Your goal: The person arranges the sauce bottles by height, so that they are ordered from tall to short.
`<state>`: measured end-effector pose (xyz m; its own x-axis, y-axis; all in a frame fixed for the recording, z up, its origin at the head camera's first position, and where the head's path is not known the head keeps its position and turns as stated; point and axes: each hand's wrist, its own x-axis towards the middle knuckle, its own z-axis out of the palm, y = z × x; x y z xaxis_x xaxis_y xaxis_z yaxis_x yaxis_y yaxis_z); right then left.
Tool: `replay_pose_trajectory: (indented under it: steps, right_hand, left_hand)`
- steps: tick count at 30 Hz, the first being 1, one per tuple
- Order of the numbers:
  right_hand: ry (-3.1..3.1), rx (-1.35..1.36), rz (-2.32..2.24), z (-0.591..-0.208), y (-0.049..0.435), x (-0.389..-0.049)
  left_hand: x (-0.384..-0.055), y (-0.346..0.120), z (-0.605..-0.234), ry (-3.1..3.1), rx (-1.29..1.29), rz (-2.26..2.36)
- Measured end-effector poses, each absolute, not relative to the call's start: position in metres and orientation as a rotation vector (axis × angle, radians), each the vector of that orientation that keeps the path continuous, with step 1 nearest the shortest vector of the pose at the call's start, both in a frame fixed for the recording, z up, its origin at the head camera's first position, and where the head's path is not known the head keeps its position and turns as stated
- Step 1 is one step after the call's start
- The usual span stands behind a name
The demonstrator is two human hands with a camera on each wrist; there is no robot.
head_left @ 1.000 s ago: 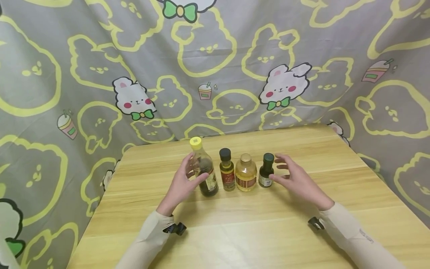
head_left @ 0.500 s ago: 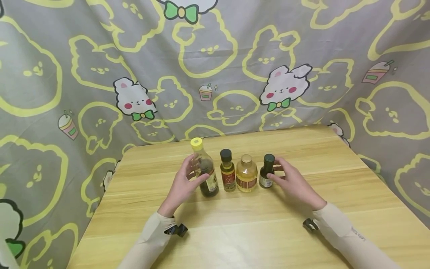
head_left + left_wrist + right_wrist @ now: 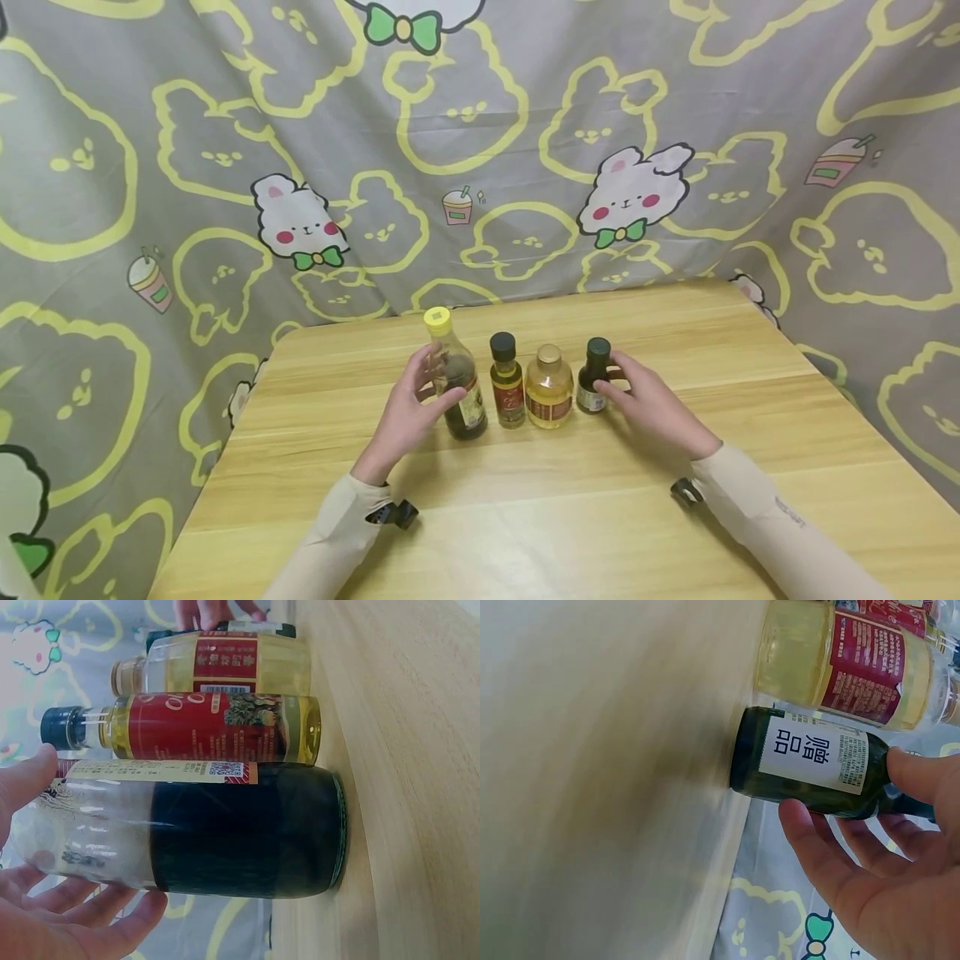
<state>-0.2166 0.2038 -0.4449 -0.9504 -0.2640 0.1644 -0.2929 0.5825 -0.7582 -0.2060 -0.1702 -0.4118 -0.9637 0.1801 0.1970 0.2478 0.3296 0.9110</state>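
1. the yellow-capped bottle [image 3: 469, 414] is loosely encircled by the left hand [image 3: 405, 414], probably for steadiness.
2. the dark bottle [image 3: 814, 756] is gripped at its shoulder by the right hand [image 3: 651, 408], likely for control.
3. between both hands, the black-capped bottle [image 3: 509, 400] and gold-capped bottle [image 3: 549, 398] are set upright.

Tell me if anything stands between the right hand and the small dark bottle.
Nothing visible does: the right hand is curled around the small dark bottle. The gold-capped bottle stands on that bottle's other side, not between.
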Motion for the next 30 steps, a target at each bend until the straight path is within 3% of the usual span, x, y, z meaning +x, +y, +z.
replay_pose_trajectory:
  steps: [30]
  right_hand:
    - [-2.784,0.425,1.359,-0.446,0.206,-0.255]
  left_hand:
    - [-0.207,-0.171,-0.412,-2.516,-0.421,-1.751]
